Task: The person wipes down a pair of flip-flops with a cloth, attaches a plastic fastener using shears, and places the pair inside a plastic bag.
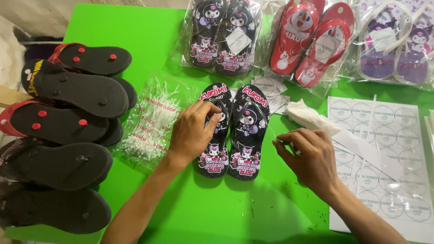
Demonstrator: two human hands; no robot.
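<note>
The left hand covers the middle of the left black flip-flop, so part of its strap is not visible. What the right hand pinches is too thin to tell. The white-purple flip-flops in the upper right and the sticker sheet are cut by the frame edge. The lowest soles of the black stack at the left edge are also cut.

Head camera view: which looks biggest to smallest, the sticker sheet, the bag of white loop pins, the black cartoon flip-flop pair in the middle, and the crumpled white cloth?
1. Sticker sheet, though partly cut off by the frame.
2 and 3. Bag of loop pins and flip-flop pair look alike; unsure.
4. White cloth.
</note>
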